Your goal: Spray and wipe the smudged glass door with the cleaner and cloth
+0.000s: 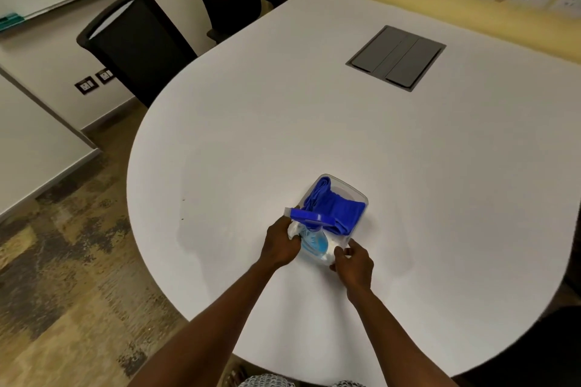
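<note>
White rounded table [314, 122], patchy carpet [63, 276], both hands' fingers [294, 237] gripping clear tray [352, 190], black chairs [138, 50]

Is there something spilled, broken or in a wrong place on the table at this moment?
Nothing stands out. The spray bottle and blue cloth sit in a clear tray on the white table, with both hands at the tray. No spill or damage shows, only a few tiny dark specks left of the tray.

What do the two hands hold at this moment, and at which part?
Both hold the clear tray at its near end: left hand on the left corner, right hand on the right. Spray bottle and blue cloth lie inside.
</note>
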Motion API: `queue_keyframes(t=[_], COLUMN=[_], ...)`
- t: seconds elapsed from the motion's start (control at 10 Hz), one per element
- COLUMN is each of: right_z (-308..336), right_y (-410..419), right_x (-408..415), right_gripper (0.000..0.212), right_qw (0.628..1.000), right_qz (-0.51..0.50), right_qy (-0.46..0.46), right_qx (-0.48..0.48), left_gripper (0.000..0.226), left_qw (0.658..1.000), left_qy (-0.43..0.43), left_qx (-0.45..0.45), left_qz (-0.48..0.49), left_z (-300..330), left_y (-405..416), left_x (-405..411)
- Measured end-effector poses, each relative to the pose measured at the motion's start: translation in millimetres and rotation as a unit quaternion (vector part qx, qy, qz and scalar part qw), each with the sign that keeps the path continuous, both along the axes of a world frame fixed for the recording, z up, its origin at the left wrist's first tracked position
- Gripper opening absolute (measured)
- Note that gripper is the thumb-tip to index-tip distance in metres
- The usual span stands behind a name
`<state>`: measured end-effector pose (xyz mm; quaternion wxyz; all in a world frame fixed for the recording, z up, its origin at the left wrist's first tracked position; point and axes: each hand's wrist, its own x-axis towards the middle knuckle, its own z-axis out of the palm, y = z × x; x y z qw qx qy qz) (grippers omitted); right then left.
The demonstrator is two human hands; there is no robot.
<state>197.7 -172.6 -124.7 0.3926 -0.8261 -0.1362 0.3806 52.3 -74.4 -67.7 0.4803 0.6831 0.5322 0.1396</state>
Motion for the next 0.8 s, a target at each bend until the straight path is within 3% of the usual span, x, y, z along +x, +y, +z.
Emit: queue_keyframes(t=[0.4, 0.5, 0.7, 0.8], right_z=[1.3, 3.3, 31.1, 34.6], right_y=[-18.8, -24.1, -41.1, -39.1], right_x=[17.1, 18.0, 25.1, 31.5], right_gripper=[0.060, 0.074, 0.059, 0.061], right_qw=[0.999, 0.998, 0.988, 0.974], right_qz=[0.029, 0.026, 0.021, 0.045], right_qy=[-0.010, -0.039, -0.151, -0.217], right_qx=[-0.012, -0.036, 0.014, 0.043], left_gripper=[0.055, 0.054, 0.081, 0.078], left_qw=[0.999, 1.000, 0.998, 0.995], left_qy=[0.006, 0.000, 0.056, 0.059], left_qx=[0.000, 0.008, 0.029, 0.073], left_qz=[-0.033, -0.027, 0.013, 0.035], left_z=[-7.3, -2.6, 0.5, -1.9], left_y=[-21.6, -25.5, -37.9, -38.3], left_x=[9.8, 6.5, -19.2, -32.4])
